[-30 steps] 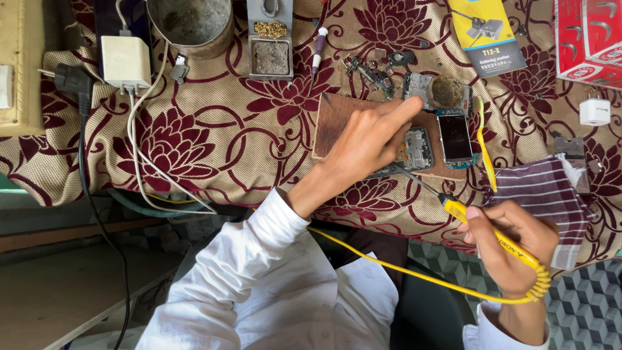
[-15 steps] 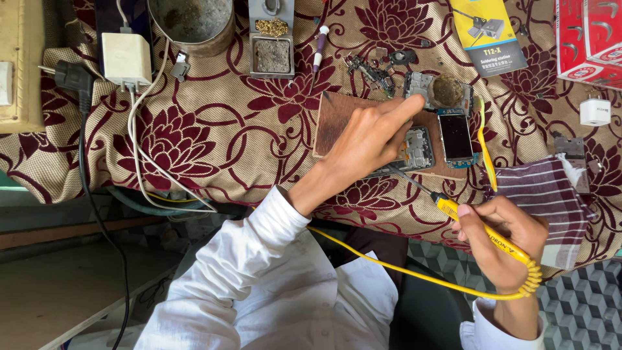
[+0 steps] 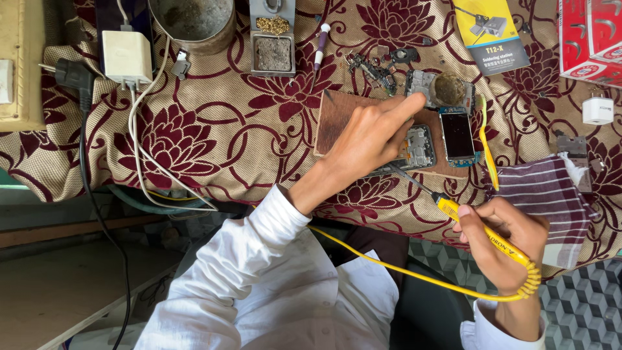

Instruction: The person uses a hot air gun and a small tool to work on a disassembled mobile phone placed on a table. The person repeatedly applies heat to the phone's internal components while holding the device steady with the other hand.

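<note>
Field notes, bench seen from above. The right hand (image 3: 502,236) is closed in a pen-like grip around a yellow soldering iron (image 3: 483,227), whose dark tip angles up toward an opened phone board (image 3: 414,148); the tip appears close to the board's lower edge, but contact cannot be confirmed. The left hand (image 3: 369,139) lies over the board, fingers loosely curled and holding nothing, index finger stretched toward a small round tin (image 3: 448,89) just beyond. The board rests on a brown wooden block (image 3: 337,116), with a phone screen unit (image 3: 458,136) lying just beside it. Judged from this layout, the phone is already taken apart and soldering on the board seems under way; nothing is reassembled, and loose small parts (image 3: 376,65) sit scattered near the block. The iron's yellow coiled cable (image 3: 402,269) runs back across the lap. The surface is a table under a beige cloth with maroon flowers (image 3: 214,123); on it are a white power adapter (image 3: 126,57), a metal pot (image 3: 192,23), a tip-cleaner stand (image 3: 272,42) and a striped rag (image 3: 551,191) at right. Below the table edge, patterned floor tiles (image 3: 583,304) show.
</note>
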